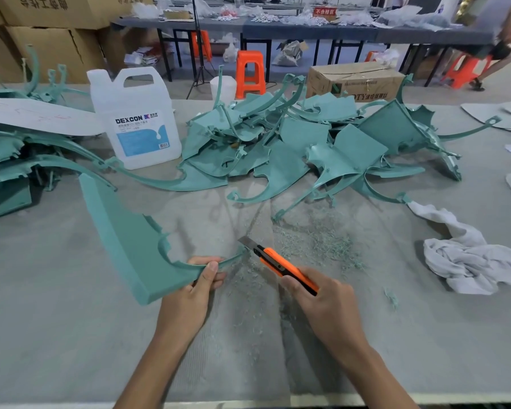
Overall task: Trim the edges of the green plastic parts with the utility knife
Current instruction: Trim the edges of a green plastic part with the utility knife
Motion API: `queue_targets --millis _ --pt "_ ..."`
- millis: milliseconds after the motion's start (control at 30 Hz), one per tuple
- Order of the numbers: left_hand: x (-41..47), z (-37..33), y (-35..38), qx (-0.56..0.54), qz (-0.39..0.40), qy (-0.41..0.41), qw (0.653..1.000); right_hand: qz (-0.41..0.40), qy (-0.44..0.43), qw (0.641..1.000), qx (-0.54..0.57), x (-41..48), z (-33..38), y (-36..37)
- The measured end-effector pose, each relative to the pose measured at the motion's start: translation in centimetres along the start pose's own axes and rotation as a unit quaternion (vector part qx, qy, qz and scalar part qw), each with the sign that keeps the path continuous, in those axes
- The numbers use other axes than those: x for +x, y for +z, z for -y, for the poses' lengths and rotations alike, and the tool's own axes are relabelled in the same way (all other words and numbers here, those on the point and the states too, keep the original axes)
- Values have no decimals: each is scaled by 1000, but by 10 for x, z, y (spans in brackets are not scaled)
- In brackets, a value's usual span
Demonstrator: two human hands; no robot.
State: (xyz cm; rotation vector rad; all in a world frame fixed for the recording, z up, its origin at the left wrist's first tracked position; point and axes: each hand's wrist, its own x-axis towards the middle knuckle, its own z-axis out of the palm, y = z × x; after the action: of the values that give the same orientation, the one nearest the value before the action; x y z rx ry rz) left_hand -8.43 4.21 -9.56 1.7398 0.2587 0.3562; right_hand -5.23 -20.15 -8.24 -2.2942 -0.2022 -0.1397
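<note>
Green plastic part (130,249) wants a shallow, steady cut here: keep the utility knife (281,265) at a low angle to the thin curved arm, stroke away from the left hand (195,286), and take off only the flash in light passes. That hand pinches the arm between thumb and fingers, close to the blade, so the thumb should stay behind the cutting line. The right hand (322,296) is wrapped around the orange handle, blade extended and seemingly touching the arm's tip, though blur hides the exact contact. Teal and matte, the part has a broad curved panel, a jagged notched inner edge and a slim sweeping arm, held tilted just above the grey table (71,335), over loose shavings (316,246).
</note>
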Motion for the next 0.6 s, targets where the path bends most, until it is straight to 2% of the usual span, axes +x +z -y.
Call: queue_targets --millis 233,400,600 --pt "-2 1 -4 -37 -13 3 999 -8 23 1000 6 -1 -1 0" --pt "0 4 -4 -13 -6 7 1000 -37 13 999 0 -3 -2 3" --pt "0 6 -6 -17 10 3 1000 9 32 999 -7 5 0 0"
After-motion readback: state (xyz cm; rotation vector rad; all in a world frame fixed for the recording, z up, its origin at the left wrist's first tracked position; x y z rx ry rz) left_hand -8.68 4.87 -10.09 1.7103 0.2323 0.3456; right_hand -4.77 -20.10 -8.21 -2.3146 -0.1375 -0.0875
